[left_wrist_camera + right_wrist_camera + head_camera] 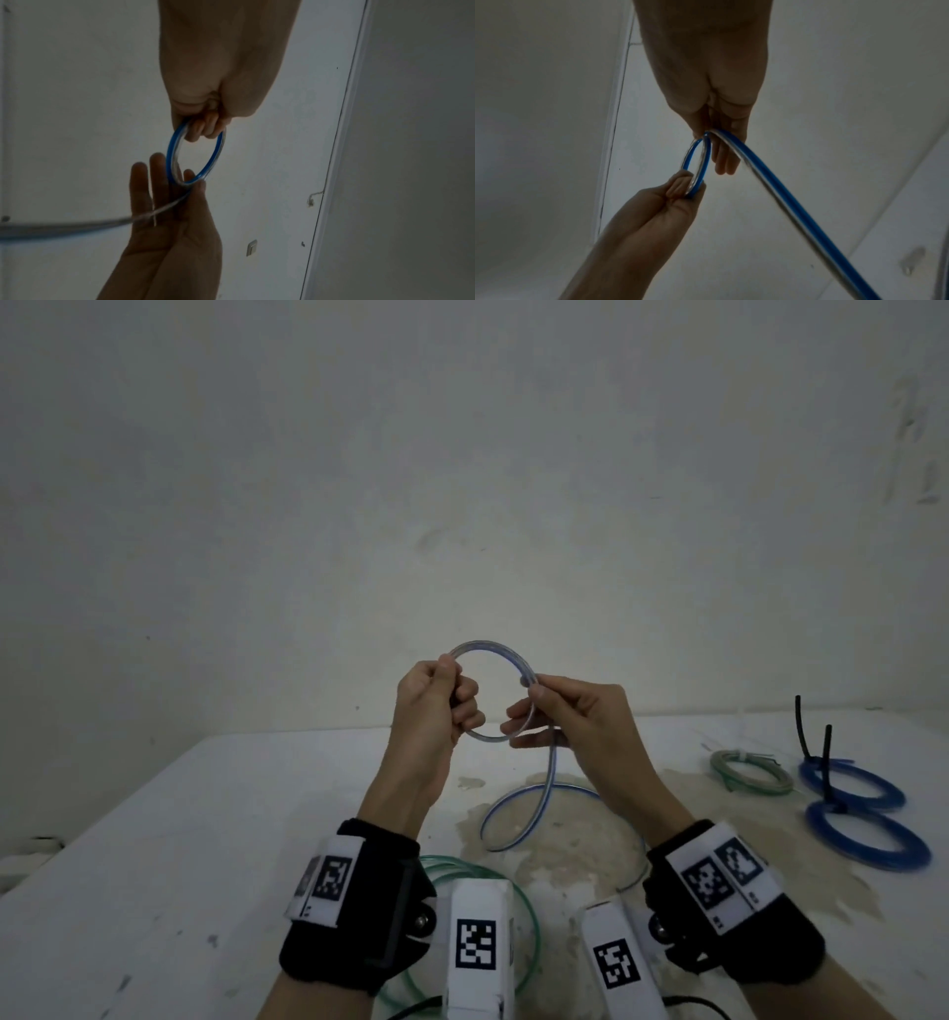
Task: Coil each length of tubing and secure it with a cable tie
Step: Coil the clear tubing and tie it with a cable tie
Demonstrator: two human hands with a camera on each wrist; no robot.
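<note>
1. white table (154, 839), scuffed and stained, against a pale wall (462, 454); both forearms reach up over it, each wearing a black wrist strap with printed marker tags.
2. green tubing (534, 932) lies uncoiled in a big loose loop on the table near edge, partly hidden under the wrist cameras.
3. clear tubing with a blue stripe (513, 654) is the piece in work: one small loop held up in the air between the hands, above the table; its free tail (547, 793) drops from the right hand and curves across the table stain.
4. two blue coils (868, 834) lie on the table far right, touching or nearly so, each with a black cable tie (801, 726) whose tail sticks up.
5. pale green coil (752, 773) just left of the blue coils, tied with a light-coloured tie.
6. left hand (436, 706) grips the left side of the loop, fingers curled round it, thumb on top; same grip visible in the left wrist view (205, 125).
7. right hand (570, 716) pinches the loop's right side, where the tubing crosses, between thumb and forefinger; other fingers are fairly straight and spread under the loop (721, 142).
</note>
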